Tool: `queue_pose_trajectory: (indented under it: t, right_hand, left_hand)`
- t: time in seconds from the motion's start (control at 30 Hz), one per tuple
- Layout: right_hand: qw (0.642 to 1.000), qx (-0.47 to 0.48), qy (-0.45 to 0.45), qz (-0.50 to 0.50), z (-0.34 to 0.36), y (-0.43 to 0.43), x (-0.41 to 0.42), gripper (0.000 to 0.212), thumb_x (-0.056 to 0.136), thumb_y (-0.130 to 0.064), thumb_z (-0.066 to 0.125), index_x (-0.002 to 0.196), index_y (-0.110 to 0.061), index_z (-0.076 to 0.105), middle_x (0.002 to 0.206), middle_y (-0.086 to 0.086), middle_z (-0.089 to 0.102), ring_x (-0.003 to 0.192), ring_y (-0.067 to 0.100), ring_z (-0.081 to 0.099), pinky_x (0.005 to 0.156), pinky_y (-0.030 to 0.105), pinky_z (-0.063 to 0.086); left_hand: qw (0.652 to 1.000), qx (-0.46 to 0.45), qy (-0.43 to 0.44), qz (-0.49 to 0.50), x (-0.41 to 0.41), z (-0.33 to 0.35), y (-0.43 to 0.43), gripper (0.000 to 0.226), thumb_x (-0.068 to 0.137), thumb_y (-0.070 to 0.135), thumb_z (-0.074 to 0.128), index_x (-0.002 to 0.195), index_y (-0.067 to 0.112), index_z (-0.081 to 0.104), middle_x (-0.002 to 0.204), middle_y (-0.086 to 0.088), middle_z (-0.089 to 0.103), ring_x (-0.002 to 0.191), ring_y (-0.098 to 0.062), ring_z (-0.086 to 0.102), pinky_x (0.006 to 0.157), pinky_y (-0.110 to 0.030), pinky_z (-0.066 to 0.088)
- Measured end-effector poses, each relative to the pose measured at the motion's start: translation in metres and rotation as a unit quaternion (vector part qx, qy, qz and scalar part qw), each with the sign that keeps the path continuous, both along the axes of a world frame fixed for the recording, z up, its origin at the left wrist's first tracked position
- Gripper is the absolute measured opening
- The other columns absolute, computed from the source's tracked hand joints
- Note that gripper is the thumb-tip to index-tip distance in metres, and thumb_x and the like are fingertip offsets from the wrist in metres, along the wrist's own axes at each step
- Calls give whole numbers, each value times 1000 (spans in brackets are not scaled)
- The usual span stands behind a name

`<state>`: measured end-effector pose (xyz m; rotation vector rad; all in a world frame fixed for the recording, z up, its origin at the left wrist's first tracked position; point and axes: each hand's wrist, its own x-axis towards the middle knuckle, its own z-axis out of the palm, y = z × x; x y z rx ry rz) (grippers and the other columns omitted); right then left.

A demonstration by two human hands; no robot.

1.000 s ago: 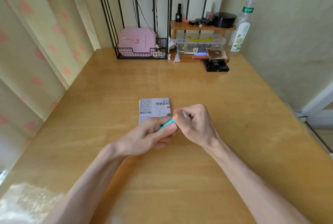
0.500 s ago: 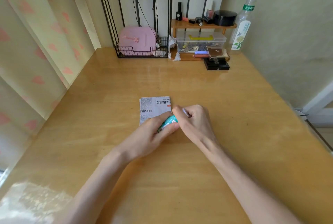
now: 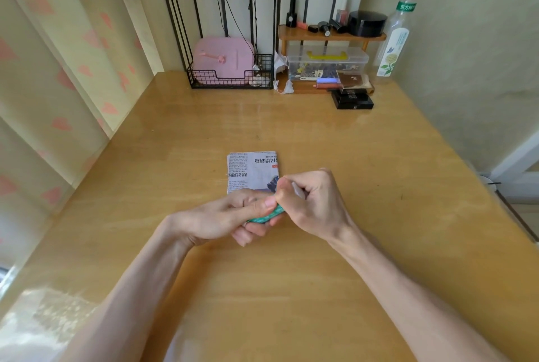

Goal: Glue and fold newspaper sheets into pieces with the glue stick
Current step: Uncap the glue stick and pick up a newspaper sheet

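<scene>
A small folded newspaper piece point(image 3: 250, 169) lies flat on the wooden table point(image 3: 364, 163), just beyond both hands. My left hand point(image 3: 230, 216) grips the body of a teal glue stick point(image 3: 269, 213), which lies slanted between the two hands. My right hand point(image 3: 312, 201) is curled round the stick's upper end, where a pale part shows between the fingers. Most of the stick is hidden by the fingers. Both hands hover just in front of the paper's near edge and cover its near right corner.
At the back stand a black wire rack point(image 3: 230, 78) holding a pink case point(image 3: 223, 61), a small wooden shelf point(image 3: 329, 35) with cosmetics, a clear plastic box point(image 3: 326, 62), black boxes point(image 3: 353, 99) and a clear bottle point(image 3: 393, 41). A curtain hangs on the left, a wall on the right.
Both hands stay joined on the glue stick and have shifted slightly toward me and to the right. The newspaper piece has not moved.
</scene>
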<state>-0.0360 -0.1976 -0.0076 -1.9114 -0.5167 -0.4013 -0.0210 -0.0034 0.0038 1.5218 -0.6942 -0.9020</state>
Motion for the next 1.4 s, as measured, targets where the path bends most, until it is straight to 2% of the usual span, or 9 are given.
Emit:
queue_pose_trajectory:
  t: [0.17,0.37,0.53,0.7,0.97,1.07,1.2,1.27,1.4]
  right_hand:
    - [998,-18,58,-29,-5,-10,5,57,93,-38,49,53,1,37,43,4,43,42,3,42,47,25,26]
    - [979,24,161,-123,-10,-2,12,57,85,-38,62,51,-19,21,51,-4,27,50,13,29,47,28,16]
    - [988,40,132,-64,-1,-4,7,44,81,-23,55,50,-18,25,53,-3,19,47,7,19,45,19,19]
    - [993,60,102,7,0,-6,4,53,92,-19,55,51,-5,24,55,2,20,47,7,23,45,10,28]
    - [992,75,90,37,0,-10,5,60,98,-24,58,52,4,29,47,16,30,42,7,35,43,21,31]
    - [990,92,105,-1,-6,-10,9,55,98,-34,65,58,-10,36,52,-5,36,48,1,36,50,15,30]
    - [962,167,212,32,-8,-5,4,47,97,-35,73,102,6,49,82,10,60,62,12,63,53,16,46]
    - [962,143,230,31,-9,-8,4,38,99,-32,72,118,-7,51,99,7,64,72,9,67,61,19,49]
    - [981,57,183,3,-18,-8,7,53,91,-20,78,132,-37,49,119,-7,64,102,9,68,84,24,55]
  left_hand:
    - [990,20,-99,95,-3,-18,-14,38,108,44,42,96,11,55,72,5,32,62,-14,27,55,-20,30]
    - [885,138,-390,212,-3,-35,-22,37,105,61,40,106,28,56,81,4,62,71,-20,55,67,-43,47]
    - [973,30,-194,121,-1,-21,-19,43,109,44,43,91,5,46,73,-11,30,60,-17,27,54,-26,32]
    - [992,22,-100,80,-4,-8,-11,36,106,44,42,86,14,46,66,7,22,56,-14,18,50,-20,23]
    - [996,15,-63,63,-4,-3,-11,39,109,50,41,88,19,53,68,4,24,57,-16,20,52,-24,22]
    - [987,-9,-106,119,-7,-8,-26,35,110,33,37,99,3,51,71,6,33,60,-13,29,55,-22,28]
    - [964,-45,-124,230,-7,-12,-32,39,113,28,34,115,-8,48,82,-10,53,75,-18,55,67,-30,47]
    - [953,-74,-107,273,-4,-14,-29,42,114,29,35,128,-9,48,103,-27,63,95,-27,67,85,-41,56]
    - [939,-114,-103,307,-5,-10,-30,36,112,20,42,146,9,50,137,-7,67,124,-21,66,98,-33,56]
